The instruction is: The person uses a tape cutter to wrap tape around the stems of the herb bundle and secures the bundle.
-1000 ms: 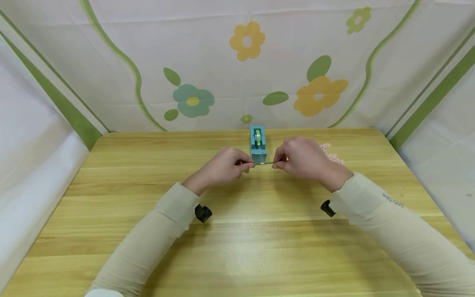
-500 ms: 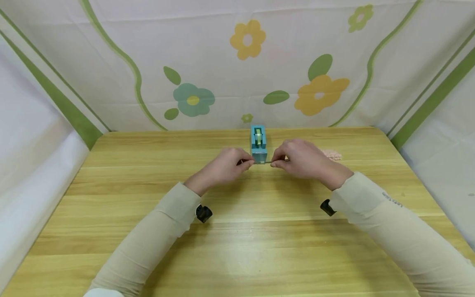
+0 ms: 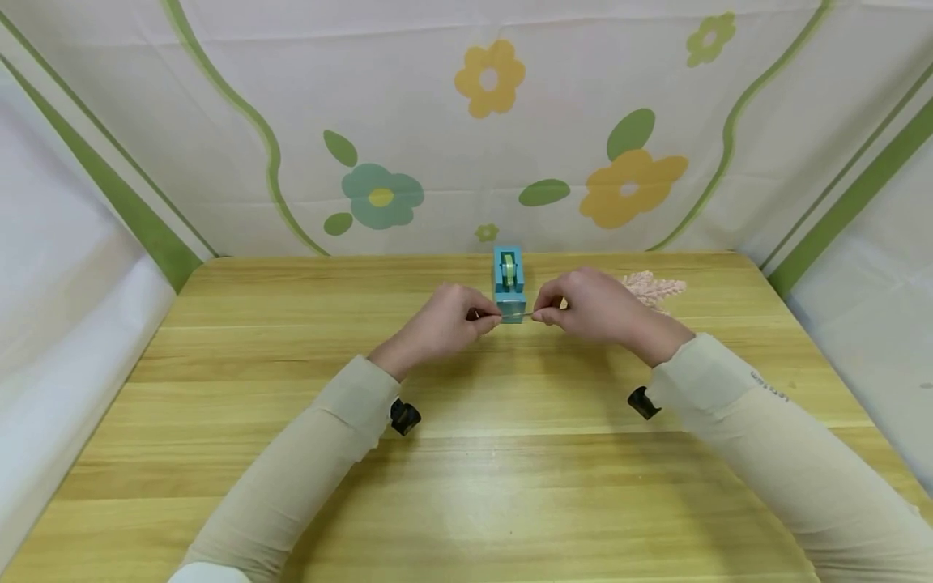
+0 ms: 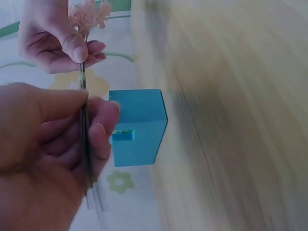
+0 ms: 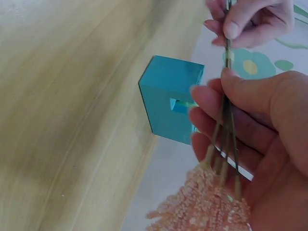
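Note:
A bunch of pink flower sprigs (image 5: pixel 204 204) on thin dark stems (image 5: pixel 233 137) is held level between both hands, above the table. My left hand (image 3: pixel 446 325) pinches the stems between thumb and fingers, toward their bare ends. With thumb and fingertips, my right hand (image 3: pixel 589 306) pinches the same stems closer to the blossoms, which stick out beyond it. In the short gap between the hands, a pale greenish band of tape (image 4: pixel 82 76) shows around the stems. Just behind this gap stands a teal tape dispenser (image 3: pixel 509 306), partly overlapped by the stems in the head view.
The dispenser carries a yellow-green tape roll (image 3: pixel 509 271) and stands near the back edge of the wooden table (image 3: pixel 466 486). A white cloth (image 3: pixel 437 97) printed with flowers hangs right behind the table, and more white cloth borders both sides.
The pink blossoms have turned about the stems, bunching together and then fanning out again beyond the right hand. Both hands keep pinching the stems and have shifted only slightly.

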